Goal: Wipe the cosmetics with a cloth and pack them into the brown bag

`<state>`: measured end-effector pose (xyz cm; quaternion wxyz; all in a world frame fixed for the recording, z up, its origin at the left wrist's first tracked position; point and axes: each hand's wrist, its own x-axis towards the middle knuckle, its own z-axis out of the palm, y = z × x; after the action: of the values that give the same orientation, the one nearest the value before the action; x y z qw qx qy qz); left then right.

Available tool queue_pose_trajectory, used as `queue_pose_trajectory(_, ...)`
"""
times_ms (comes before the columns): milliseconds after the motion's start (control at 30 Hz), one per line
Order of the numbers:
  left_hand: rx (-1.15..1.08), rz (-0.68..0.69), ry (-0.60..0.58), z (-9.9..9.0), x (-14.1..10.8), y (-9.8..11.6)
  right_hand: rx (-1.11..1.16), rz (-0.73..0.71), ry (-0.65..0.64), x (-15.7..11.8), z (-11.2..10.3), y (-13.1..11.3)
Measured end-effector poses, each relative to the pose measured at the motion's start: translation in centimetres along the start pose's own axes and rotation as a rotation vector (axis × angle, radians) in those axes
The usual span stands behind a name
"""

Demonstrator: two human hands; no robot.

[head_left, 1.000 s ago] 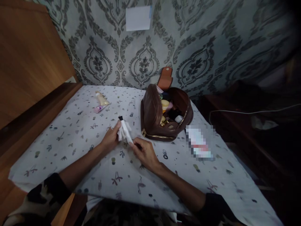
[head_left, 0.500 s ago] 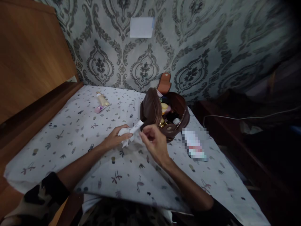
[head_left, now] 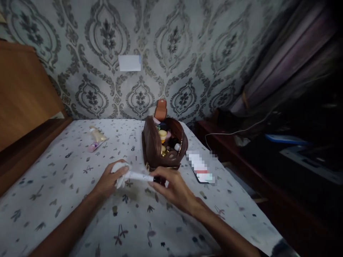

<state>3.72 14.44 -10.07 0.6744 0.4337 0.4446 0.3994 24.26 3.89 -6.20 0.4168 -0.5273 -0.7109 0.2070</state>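
Observation:
A slim white tube (head_left: 140, 176) with a dark cap lies level between my hands, above the patterned cloth. My left hand (head_left: 110, 178) is closed on a crumpled white tissue (head_left: 119, 173) wrapped round the tube's left end. The fingers of my right hand (head_left: 171, 185) are closed round the dark cap (head_left: 159, 180) at its right end. Just beyond them stands an open brown bag (head_left: 152, 142), with a yellow-lidded jar (head_left: 162, 135) and several other small items inside.
Two small tubes (head_left: 97, 135) lie on the cloth (head_left: 80, 200) at the left. A blurred-out flat item (head_left: 199, 167) is right of the bag. An orange-brown flap (head_left: 161, 110) stands behind it, near the wallpapered wall. Wooden furniture (head_left: 24, 92) borders the left.
My right hand has closed on the cap, where it was beside the tube before. The tube has turned from slanting to nearly level. The view has shifted up and to the right.

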Motion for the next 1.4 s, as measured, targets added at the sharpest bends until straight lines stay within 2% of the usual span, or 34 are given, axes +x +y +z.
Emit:
queue_pose_trajectory(100, -0.075, -0.037, 0.039, 0.5, 0.0, -0.2, -0.106, -0.062, -0.024, -1.1, 0.0, 0.1)
queue_pose_trajectory(200, -0.112, -0.014, 0.030, 0.9, -0.1, -0.3, -0.163, -0.053, 0.035, -1.4, -1.1, 0.5)
queue_pose_trajectory(300, -0.122, 0.045, 0.029, 0.7, 0.0, -0.3, -0.287, 0.041, 0.227, -0.4, -3.9, 1.2)
queue_pose_trajectory(333, -0.121, 0.053, 0.034, 0.6, 0.2, -0.3, -0.372, 0.088, 0.307, 0.3, -5.0, 1.5)
queue_pose_trajectory(400, -0.121, 0.047, 0.046, 0.4, 0.5, -0.4, -0.608, 0.170, 0.390, 2.3, -7.2, 2.1)
queue_pose_trajectory(467, -0.126, 0.033, 0.047, 0.4, 0.7, -0.6, -0.870, 0.225, 0.387, 4.7, -9.0, 2.8)
queue_pose_trajectory(533, -0.125, 0.017, 0.039, 0.4, 0.7, -0.7, -1.062, 0.207, 0.335, 7.0, -10.1, 3.3)
queue_pose_trajectory(667, -0.085, -0.035, 0.026, 0.6, 0.6, -0.7, -1.243, 0.158, 0.208, 10.0, -10.8, 4.0)
queue_pose_trajectory(900, -0.125, -0.034, 0.018, 0.9, 0.7, -0.2, -1.315, 0.083, 0.045, 12.3, -10.7, 5.0)
queue_pose_trajectory(1033, -0.113, -0.077, 0.027, 0.7, 0.7, -0.2, -1.290, 0.087, -0.073, 12.8, -10.9, 5.3)
queue_pose_trajectory(1100, -0.109, -0.094, 0.037, 0.6, 0.7, -0.3, -1.252, 0.086, -0.085, 12.7, -11.2, 5.4)
queue_pose_trajectory(1267, -0.100, -0.065, 0.036, 0.4, 1.0, -0.4, -1.116, 0.097, 0.050, 11.8, -12.0, 5.8)
queue_pose_trajectory(1333, -0.087, -0.026, 0.008, 0.5, 1.0, -0.4, -1.058, 0.052, 0.161, 11.0, -12.1, 5.9)
queue_pose_trajectory(1400, -0.074, 0.018, 0.011, 0.4, 1.2, -0.4, -0.979, -0.053, 0.291, 10.0, -11.8, 5.8)
